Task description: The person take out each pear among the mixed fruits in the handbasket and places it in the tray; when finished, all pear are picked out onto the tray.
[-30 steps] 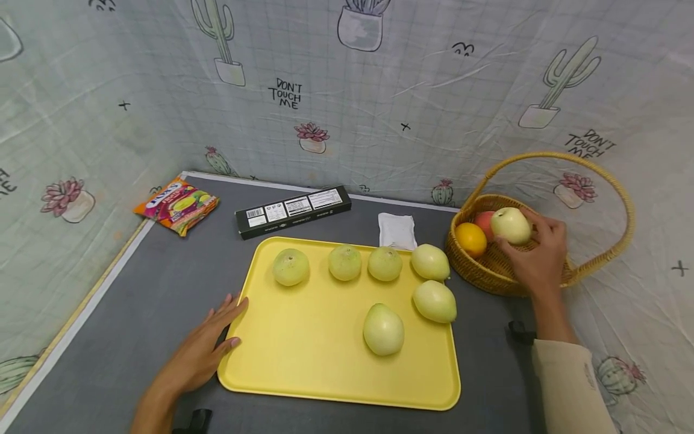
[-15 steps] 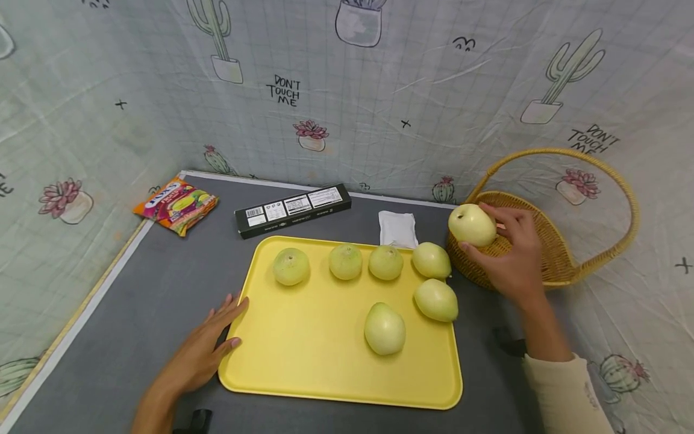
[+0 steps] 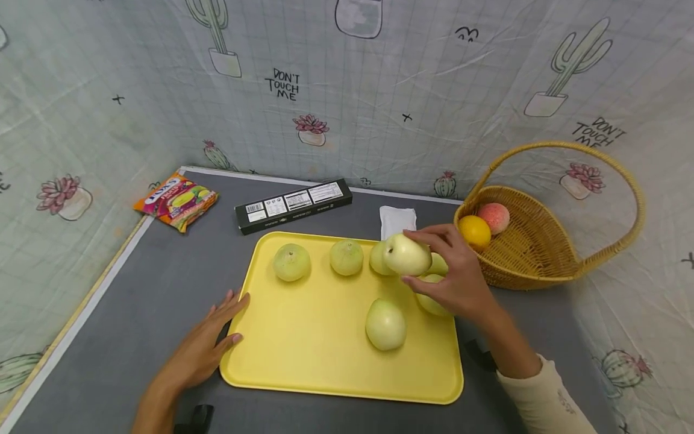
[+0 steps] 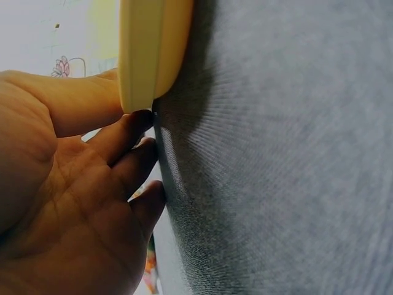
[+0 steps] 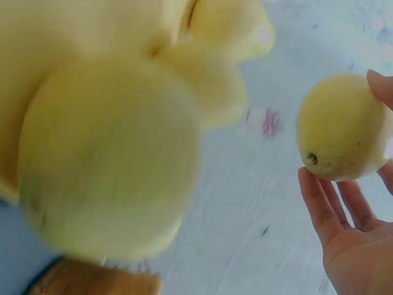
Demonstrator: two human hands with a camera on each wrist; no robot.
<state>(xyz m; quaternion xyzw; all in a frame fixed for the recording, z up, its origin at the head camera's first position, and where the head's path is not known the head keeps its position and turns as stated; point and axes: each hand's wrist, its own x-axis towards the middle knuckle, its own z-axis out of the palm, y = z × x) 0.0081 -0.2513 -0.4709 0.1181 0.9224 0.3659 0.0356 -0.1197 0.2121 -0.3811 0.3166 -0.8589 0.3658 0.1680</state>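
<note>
My right hand [image 3: 458,277] pinches a pale yellow-green round fruit [image 3: 408,255] between thumb and fingers, holding it over the right back part of a yellow tray [image 3: 303,355]. A dark pit at one end of this fruit [image 5: 344,129] shows in the right wrist view. Several similar fruits lie on the tray, among them one at the back left [image 3: 291,262] and one nearer the front [image 3: 385,324]. Hand and held fruit partly cover those at the right back. My left hand [image 3: 197,346] touches the tray's left edge [image 4: 138,67], its fingers extended.
Right of the tray stands a wicker basket [image 3: 534,241] with a tall handle, holding an orange [image 3: 474,232] and a peach-like fruit [image 3: 494,217]. Behind the tray lie a black box [image 3: 293,205], a white packet [image 3: 397,222] and, far left, a colourful snack bag [image 3: 178,202].
My right hand has lifted the pale fruit out of the basket and carried it left over the tray. The left hand has stayed at the tray's edge.
</note>
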